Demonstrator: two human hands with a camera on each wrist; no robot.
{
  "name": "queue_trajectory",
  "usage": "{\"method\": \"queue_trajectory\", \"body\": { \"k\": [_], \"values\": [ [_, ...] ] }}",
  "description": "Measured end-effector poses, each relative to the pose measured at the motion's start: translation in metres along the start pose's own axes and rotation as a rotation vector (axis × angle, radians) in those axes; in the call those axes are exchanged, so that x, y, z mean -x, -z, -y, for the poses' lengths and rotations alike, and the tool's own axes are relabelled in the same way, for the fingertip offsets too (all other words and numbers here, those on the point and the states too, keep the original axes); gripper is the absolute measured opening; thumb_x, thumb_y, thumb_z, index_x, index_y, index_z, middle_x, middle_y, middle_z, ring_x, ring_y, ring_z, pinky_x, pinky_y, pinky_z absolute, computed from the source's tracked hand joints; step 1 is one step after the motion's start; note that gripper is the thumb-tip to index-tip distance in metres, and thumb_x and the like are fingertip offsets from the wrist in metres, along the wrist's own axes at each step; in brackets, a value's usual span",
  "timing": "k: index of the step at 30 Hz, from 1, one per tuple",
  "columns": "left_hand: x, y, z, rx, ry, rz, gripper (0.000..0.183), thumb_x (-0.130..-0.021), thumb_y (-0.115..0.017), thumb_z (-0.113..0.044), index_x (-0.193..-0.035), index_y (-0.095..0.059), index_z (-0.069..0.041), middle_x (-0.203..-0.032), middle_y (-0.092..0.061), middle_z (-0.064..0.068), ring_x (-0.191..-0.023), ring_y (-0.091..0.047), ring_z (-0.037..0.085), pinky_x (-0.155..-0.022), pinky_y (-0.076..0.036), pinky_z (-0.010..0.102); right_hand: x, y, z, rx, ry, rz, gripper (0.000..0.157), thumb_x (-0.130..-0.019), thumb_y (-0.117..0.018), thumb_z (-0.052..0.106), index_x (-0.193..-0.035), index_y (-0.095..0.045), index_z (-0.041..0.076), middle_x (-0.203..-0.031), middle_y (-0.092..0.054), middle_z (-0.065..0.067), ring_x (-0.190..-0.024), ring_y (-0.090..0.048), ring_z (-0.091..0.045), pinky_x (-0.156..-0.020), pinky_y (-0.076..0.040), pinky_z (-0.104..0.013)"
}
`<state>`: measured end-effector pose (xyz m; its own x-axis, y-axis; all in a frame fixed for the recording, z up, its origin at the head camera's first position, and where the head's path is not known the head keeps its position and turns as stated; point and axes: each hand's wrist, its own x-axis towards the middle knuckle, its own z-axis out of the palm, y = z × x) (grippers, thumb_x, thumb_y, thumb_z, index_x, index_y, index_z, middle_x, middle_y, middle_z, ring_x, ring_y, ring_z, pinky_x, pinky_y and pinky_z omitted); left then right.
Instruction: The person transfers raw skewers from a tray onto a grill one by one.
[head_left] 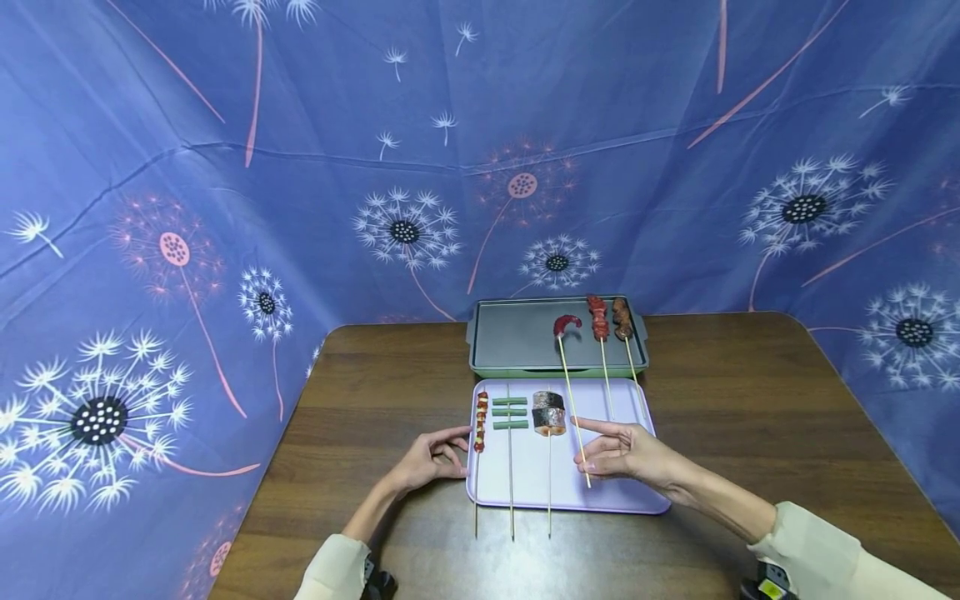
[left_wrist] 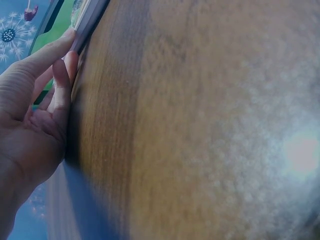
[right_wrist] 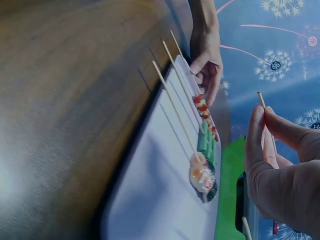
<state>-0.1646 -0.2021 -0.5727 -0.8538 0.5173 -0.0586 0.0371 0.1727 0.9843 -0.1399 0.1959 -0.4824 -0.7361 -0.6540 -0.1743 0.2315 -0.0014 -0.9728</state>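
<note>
Skewer [head_left: 569, 390] w/ red top [head_left: 564, 325], pinched in R hand [head_left: 633, 454], L hand [head_left: 426, 462] loose, touching tray [head_left: 531, 485]

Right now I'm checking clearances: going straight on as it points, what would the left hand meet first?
Probably the lavender tray: the left hand is at its left rim, though exact contact is unclear.

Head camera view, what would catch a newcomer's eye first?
The blue dandelion-print backdrop strikes first, rising behind the wooden table. Next, above the pale tray, the right hand holds a skewer with a curled red end. Two meat-like skewers lie at right on the grey griddle.
</note>
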Motion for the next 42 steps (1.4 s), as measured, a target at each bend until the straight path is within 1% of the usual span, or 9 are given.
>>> {"method": "queue_trajectory", "body": {
  "k": [4, 9, 16, 19, 22, 31, 37, 42],
  "values": [
    [0.0, -0.001, 0.0, 0.006, 0.001, -0.002, 0.073, -0.081, -0.079, 0.009, -0.147, -0.047, 0.008, -0.123, -0.059, 0.039, -0.081, -0.067, 0.002, -0.073, -0.059, 0.017, -0.007, 0.003, 0.008, 0.005, -0.031, -0.03, 0.081, -0.094, -0.069, 0.002, -0.156, -0.019, -0.013, -0.106, -0.076, -0.005, -0.099, -0.073, -0.011, -0.089, -0.062, -0.031],
    [0.0, 0.0, -0.001, -0.001, 0.004, -0.003, 0.074, -0.08, -0.079, 0.008, -0.147, -0.047, 0.008, -0.123, -0.059, 0.038, -0.081, -0.067, 0.002, -0.072, -0.059, 0.017, -0.017, 0.008, 0.014, 0.028, -0.06, -0.052, 0.082, -0.094, -0.069, 0.002, -0.157, -0.019, -0.011, -0.106, -0.075, -0.004, -0.098, -0.073, -0.01, -0.089, -0.061, -0.029],
    [-0.002, 0.001, 0.001, -0.01, 0.0, -0.006, 0.073, -0.081, -0.079, 0.007, -0.147, -0.048, 0.008, -0.123, -0.06, 0.038, -0.082, -0.066, 0.002, -0.072, -0.059, 0.017, -0.032, 0.018, 0.021, 0.035, -0.063, -0.089, 0.082, -0.094, -0.068, -0.001, -0.157, -0.016, -0.012, -0.105, -0.075, -0.005, -0.099, -0.072, -0.009, -0.092, -0.061, -0.03],
    [-0.003, 0.001, 0.002, -0.008, -0.001, -0.003, 0.073, -0.081, -0.079, 0.007, -0.147, -0.048, 0.007, -0.124, -0.06, 0.038, -0.082, -0.067, 0.002, -0.072, -0.059, 0.017, -0.035, 0.023, 0.024, 0.035, -0.074, -0.091, 0.082, -0.095, -0.067, -0.001, -0.157, -0.015, -0.012, -0.106, -0.075, -0.004, -0.099, -0.072, -0.008, -0.093, -0.06, -0.03],
    [-0.003, 0.0, 0.001, 0.0, 0.002, -0.004, 0.073, -0.081, -0.079, 0.007, -0.147, -0.048, 0.007, -0.124, -0.059, 0.038, -0.082, -0.067, 0.002, -0.071, -0.058, 0.016, -0.036, 0.027, 0.025, 0.038, -0.077, -0.087, 0.083, -0.095, -0.067, -0.001, -0.157, -0.014, -0.013, -0.108, -0.076, -0.006, -0.099, -0.073, -0.009, -0.094, -0.06, -0.031],
    [-0.003, 0.001, 0.0, 0.013, 0.001, -0.004, 0.073, -0.081, -0.079, 0.008, -0.147, -0.048, 0.008, -0.123, -0.059, 0.039, -0.081, -0.066, 0.002, -0.071, -0.058, 0.015, -0.041, 0.034, 0.026, 0.066, -0.089, -0.105, 0.081, -0.094, -0.066, -0.002, -0.157, -0.015, -0.014, -0.105, -0.076, -0.005, -0.098, -0.073, -0.01, -0.095, -0.06, -0.034],
    [-0.003, 0.001, 0.001, 0.01, 0.002, -0.006, 0.073, -0.08, -0.08, 0.008, -0.146, -0.048, 0.008, -0.122, -0.059, 0.039, -0.08, -0.066, 0.001, -0.07, -0.057, 0.015, -0.046, 0.039, 0.025, 0.065, -0.087, -0.102, 0.08, -0.095, -0.064, -0.003, -0.155, -0.014, -0.016, -0.107, -0.076, -0.007, -0.096, -0.073, -0.008, -0.093, -0.06, -0.03],
    [-0.003, 0.0, 0.002, 0.009, -0.005, -0.003, 0.073, -0.08, -0.079, 0.009, -0.146, -0.048, 0.009, -0.122, -0.059, 0.04, -0.08, -0.066, 0.001, -0.07, -0.057, 0.014, -0.048, 0.041, 0.022, 0.092, -0.094, -0.135, 0.08, -0.095, -0.066, -0.001, -0.156, -0.015, -0.016, -0.106, -0.076, -0.006, -0.096, -0.073, -0.008, -0.092, -0.061, -0.029]
  ]
}}
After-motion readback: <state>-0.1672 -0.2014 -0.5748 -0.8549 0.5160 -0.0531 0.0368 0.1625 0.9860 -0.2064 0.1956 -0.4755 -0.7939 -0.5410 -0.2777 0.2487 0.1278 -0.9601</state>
